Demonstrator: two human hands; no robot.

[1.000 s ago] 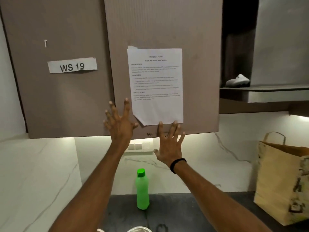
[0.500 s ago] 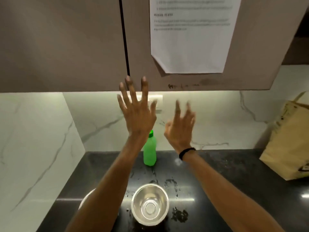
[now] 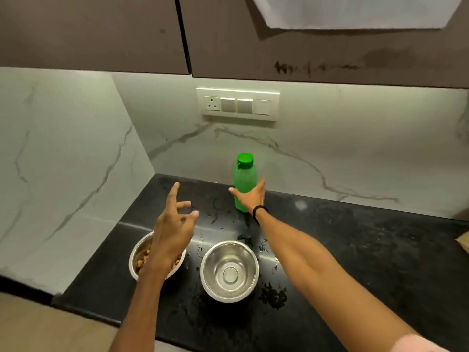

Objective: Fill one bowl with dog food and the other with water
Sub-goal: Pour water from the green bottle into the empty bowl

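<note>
Both hands dropped from the cabinet [image 3: 101, 34]: right hand [image 3: 250, 196] spread open at the green bottle [image 3: 245, 174], left hand [image 3: 175, 229] open over the kibble bowl [image 3: 138, 252]. Empty steel bowl [image 3: 229, 271] just beside it on the bench [image 3: 355, 250].

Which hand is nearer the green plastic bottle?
Right. The right hand is at the green plastic bottle, thumb and fingers spread either side of its lower body. The left hand hangs apart to the bottle's left, over the kibble-filled steel bowl.

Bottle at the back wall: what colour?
The bottle is translucent green with a darker green cap; head view.
</note>
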